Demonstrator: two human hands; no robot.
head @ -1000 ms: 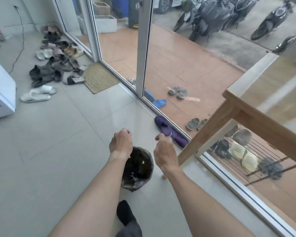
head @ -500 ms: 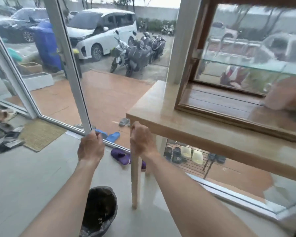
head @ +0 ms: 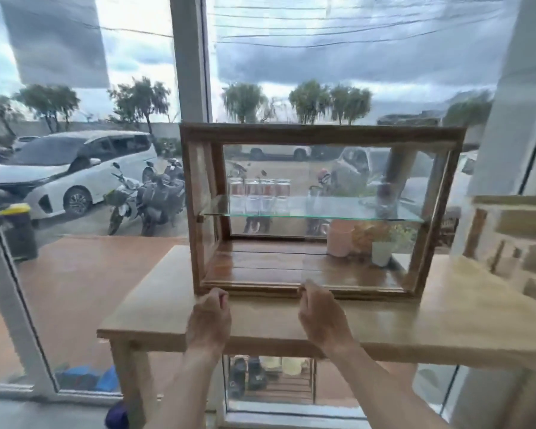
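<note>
A wooden display cabinet with glass sides stands on a light wooden table against the window. Its glass shelf carries several jars. On its floor at the right are a pink cup and a small white pot. My left hand is raised over the table with its fingers curled, just below the cabinet's lower front rail. My right hand is curled too, and its thumb tip reaches that rail. I see nothing held in either hand.
A pale wooden rack stands on the table's right end. A shoe rack shows under the table behind the glass, and a purple slipper lies by the table leg. A white window post rises behind the cabinet.
My view has risen from the black bin on the floor to the table and cabinet. Both hands have lifted from the bin's rim to the cabinet's lower front rail.
</note>
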